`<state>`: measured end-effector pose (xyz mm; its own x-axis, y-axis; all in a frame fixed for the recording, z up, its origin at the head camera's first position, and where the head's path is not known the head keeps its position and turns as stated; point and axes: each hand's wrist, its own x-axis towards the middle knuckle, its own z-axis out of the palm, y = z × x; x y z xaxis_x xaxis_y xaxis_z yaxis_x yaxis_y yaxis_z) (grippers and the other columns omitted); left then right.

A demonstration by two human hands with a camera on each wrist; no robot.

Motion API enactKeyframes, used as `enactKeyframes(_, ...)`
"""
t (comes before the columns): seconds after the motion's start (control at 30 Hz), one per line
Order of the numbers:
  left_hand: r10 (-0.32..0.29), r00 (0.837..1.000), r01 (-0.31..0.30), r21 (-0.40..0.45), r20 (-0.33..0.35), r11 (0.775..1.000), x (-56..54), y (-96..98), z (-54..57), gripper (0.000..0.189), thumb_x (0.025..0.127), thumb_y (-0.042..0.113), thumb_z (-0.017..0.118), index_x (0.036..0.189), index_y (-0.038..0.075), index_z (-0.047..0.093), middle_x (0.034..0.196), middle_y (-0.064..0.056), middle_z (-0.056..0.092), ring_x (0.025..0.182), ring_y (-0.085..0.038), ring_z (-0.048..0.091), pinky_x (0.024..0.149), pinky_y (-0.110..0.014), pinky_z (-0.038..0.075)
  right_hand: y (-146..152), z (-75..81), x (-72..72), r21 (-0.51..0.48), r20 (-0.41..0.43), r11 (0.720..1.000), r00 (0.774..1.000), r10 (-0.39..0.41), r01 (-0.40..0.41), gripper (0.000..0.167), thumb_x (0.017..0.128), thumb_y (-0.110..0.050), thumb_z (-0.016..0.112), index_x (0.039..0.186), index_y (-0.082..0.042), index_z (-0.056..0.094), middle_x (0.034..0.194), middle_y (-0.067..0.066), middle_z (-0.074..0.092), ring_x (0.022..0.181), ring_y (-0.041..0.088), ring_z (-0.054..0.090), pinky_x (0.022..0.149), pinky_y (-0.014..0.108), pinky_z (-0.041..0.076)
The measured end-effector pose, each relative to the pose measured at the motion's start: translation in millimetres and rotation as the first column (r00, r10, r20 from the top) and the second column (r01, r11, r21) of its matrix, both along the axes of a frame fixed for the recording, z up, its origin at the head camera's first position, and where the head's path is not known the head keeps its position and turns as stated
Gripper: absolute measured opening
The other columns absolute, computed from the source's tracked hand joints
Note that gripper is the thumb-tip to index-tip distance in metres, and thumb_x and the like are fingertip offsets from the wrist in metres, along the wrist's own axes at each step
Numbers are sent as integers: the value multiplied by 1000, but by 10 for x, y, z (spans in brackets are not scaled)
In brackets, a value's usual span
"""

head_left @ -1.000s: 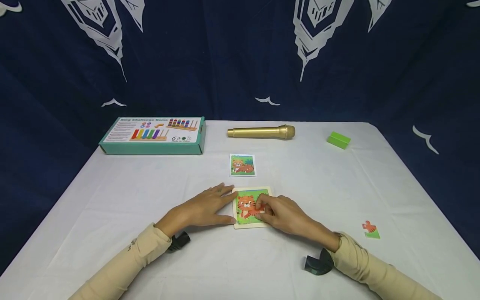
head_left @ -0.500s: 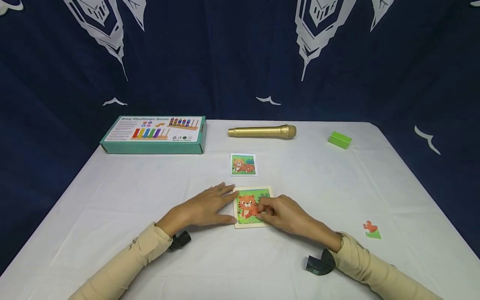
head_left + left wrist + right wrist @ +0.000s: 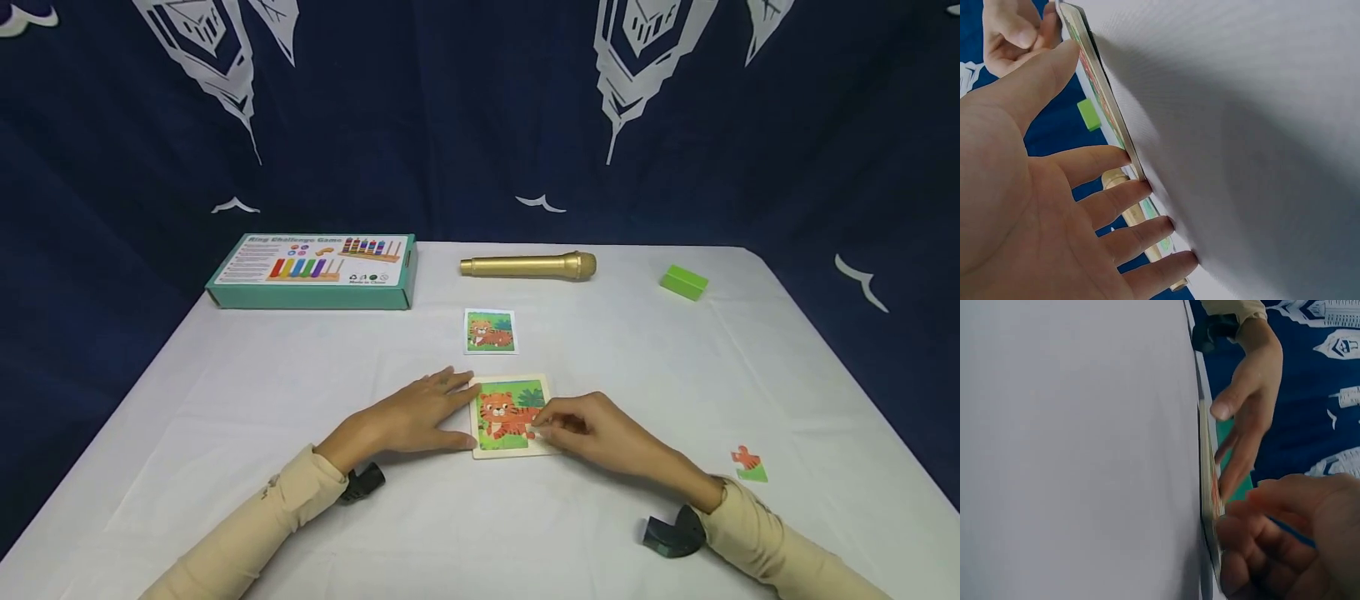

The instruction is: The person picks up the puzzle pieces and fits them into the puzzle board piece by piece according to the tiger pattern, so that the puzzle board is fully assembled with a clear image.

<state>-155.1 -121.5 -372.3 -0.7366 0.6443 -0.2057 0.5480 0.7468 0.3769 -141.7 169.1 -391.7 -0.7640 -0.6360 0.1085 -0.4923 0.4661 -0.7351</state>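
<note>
A tiger puzzle in a thin wooden frame lies in front of me, its lower right corner showing bare backing beside my right fingertips. My left hand rests at the frame's left side, fingers spread. In the left wrist view its thumb and fingers lie straight along the board's edge. My right hand hovers at the right side with fingers loosely bent; no piece shows between thumb and forefinger. A loose puzzle piece, orange and green, lies off to the right. Behind the board sits a tiger picture card.
A green Ring Challenge Game box stands at the back left. A gold microphone lies at the back middle, a bright green block at the back right. White cloth covers the table; a dark blue patterned curtain hangs behind.
My right hand has drawn back to the right across the puzzle, uncovering more of the tiger's body. My left hand stays at the frame's left side.
</note>
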Motion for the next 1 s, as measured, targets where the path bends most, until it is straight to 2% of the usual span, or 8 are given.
enactKeyframes(0.17, 3, 1000, -3, -7, -5, 1000, 2, 6, -8, 79, 88, 54, 60, 150, 13, 34, 157, -7, 26, 147, -29, 13, 117, -46, 16, 429, 39, 92, -40, -94, 988, 984, -154, 150, 15, 88, -5, 68, 101, -12, 71, 92, -4, 70, 81, 5, 62, 72, 24, 53)
enactKeyframes(0.4, 2, 1000, -2, -7, 0, 1000, -1, 13, -4, 79, 88, 54, 60, 150, 13, 34, 157, -7, 25, 147, -29, 12, 117, -46, 16, 1113, 44, 244, -21, -255, 922, 890, -379, 386, 26, 86, -8, 72, 111, -13, 69, 116, 3, 68, 112, -11, 50, 92, 5, 35)
enactKeyframes(0.47, 2, 1000, -2, -5, 0, 1000, -2, 15, -2, 79, 88, 54, 60, 150, 12, 34, 157, -7, 25, 147, -29, 13, 117, -46, 16, 1287, 24, 293, -3, -270, 914, 880, -391, 405, 32, 83, -9, 74, 115, -13, 67, 123, 4, 64, 117, -17, 41, 93, 1, 28)
enactKeyframes(0.63, 1, 1000, -1, -9, -9, 1000, -3, 13, 2, 79, 88, 54, 60, 149, 12, 35, 157, -8, 26, 147, -29, 13, 117, -47, 17, 1635, -48, 432, 105, -291, 910, 887, -357, 401, 46, 77, -13, 79, 120, -17, 62, 137, 16, 52, 126, -22, 21, 94, -4, 16)
enactKeyframes(0.7, 0, 1000, 0, -10, -12, 1000, -3, 12, 3, 79, 88, 54, 60, 149, 12, 35, 157, -8, 26, 147, -29, 13, 117, -47, 17, 1730, -78, 487, 149, -268, 899, 892, -365, 413, 48, 77, -16, 80, 120, -16, 61, 139, 23, 47, 139, -4, 21, 105, 5, 14)
enactKeyframes(0.77, -2, 1000, 2, -9, -12, 1000, -4, 12, 4, 79, 88, 54, 60, 149, 12, 35, 157, -8, 26, 147, -30, 13, 117, -47, 17, 1803, -106, 528, 180, -236, 886, 893, -383, 427, 48, 76, -18, 81, 120, -14, 60, 140, 27, 43, 145, 24, 22, 118, 30, 14)
enactKeyframes(0.87, -3, 1000, 3, -5, -10, 1000, -3, 12, 4, 79, 88, 54, 61, 149, 12, 35, 157, -8, 26, 147, -30, 13, 117, -47, 17, 1870, -133, 571, 200, -189, 869, 888, -420, 454, 48, 75, -19, 81, 117, -10, 60, 140, 32, 39, 128, 60, 26, 107, 69, 12)
enactKeyframes(1.0, -1, 1000, 1, -5, -6, 1000, 3, 13, 5, 79, 88, 54, 61, 149, 12, 35, 157, -7, 26, 147, -29, 13, 117, -46, 16, 1921, -154, 612, 227, -211, 836, 864, -458, 499, 47, 72, -21, 83, 111, -7, 60, 136, 35, 40, 122, 63, 30, 99, 75, 16)
